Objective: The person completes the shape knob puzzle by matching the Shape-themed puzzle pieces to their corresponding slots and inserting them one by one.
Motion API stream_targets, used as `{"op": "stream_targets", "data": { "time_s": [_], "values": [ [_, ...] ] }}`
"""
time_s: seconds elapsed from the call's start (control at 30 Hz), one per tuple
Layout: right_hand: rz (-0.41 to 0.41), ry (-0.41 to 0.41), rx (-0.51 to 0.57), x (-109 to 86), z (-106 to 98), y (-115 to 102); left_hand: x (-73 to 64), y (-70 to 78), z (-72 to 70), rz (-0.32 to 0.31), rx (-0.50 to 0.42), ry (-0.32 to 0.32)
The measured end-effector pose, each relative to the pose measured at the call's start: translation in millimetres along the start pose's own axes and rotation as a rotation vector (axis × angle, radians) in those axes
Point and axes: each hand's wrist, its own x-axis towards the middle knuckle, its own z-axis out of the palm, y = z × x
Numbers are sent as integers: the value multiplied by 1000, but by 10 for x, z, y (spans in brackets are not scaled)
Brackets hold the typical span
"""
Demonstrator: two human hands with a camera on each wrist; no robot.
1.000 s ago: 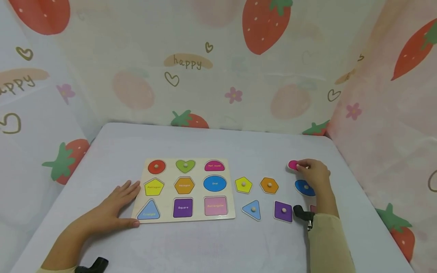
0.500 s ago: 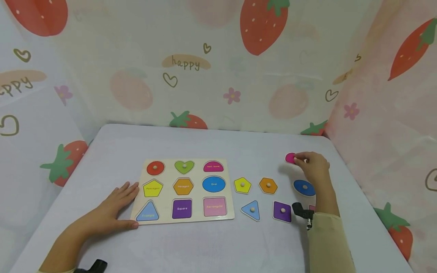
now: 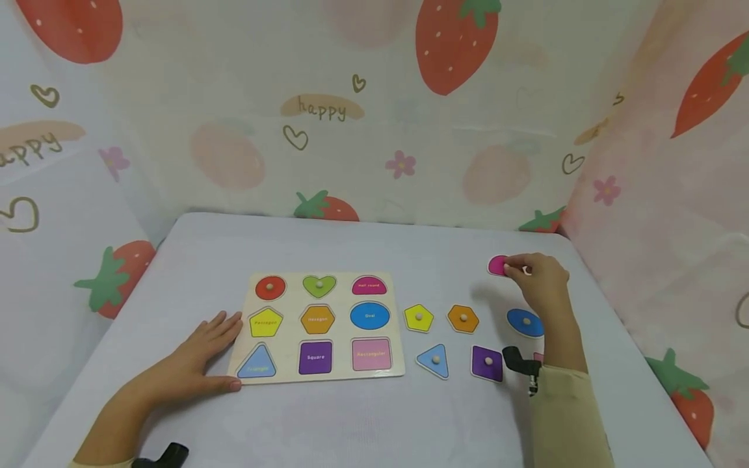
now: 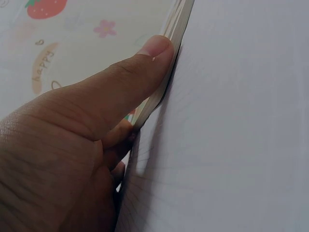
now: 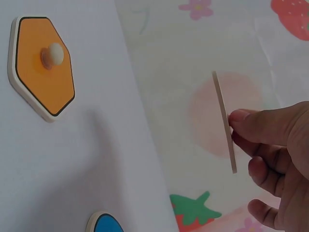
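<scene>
My right hand (image 3: 541, 283) pinches a magenta half-round puzzle piece (image 3: 497, 265) between thumb and fingertips, held above the table. In the right wrist view that piece appears edge-on as a thin pale strip; its knob is hidden by the fingers. My left hand (image 3: 190, 364) lies with straight fingers against the left edge of a cream shape puzzle board (image 3: 291, 328). The left wrist view has the thumb (image 4: 130, 72) along the board's edge. A red circle (image 3: 270, 287) and a green heart (image 3: 319, 285) with knobs sit in the board; its other printed shapes show no knobs.
Right of the board lie loose knobbed pieces: a yellow pentagon (image 3: 418, 318), an orange hexagon (image 3: 462, 319), a light blue triangle (image 3: 435, 361), a purple square (image 3: 486, 363) and a blue oval (image 3: 525, 322). A pink piece (image 3: 538, 357) is mostly covered by the right wrist.
My right hand has raised the magenta half-round piece off the table and moved slightly toward the back. The left hand has stayed at the board's edge.
</scene>
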Motion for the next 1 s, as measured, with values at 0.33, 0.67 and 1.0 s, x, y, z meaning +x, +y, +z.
{"op": "stream_targets", "data": {
  "time_s": [0.33,0.67,1.0],
  "values": [
    [-17,13,15,-34,-52,-48,42,51,31,5,-12,9],
    [-69,41,7,-48,-20,-184,84,47,9,27,-7,14],
    [-157,40,-17,-27,172,-440,-3,10,12,47,13,28]
  ]
}}
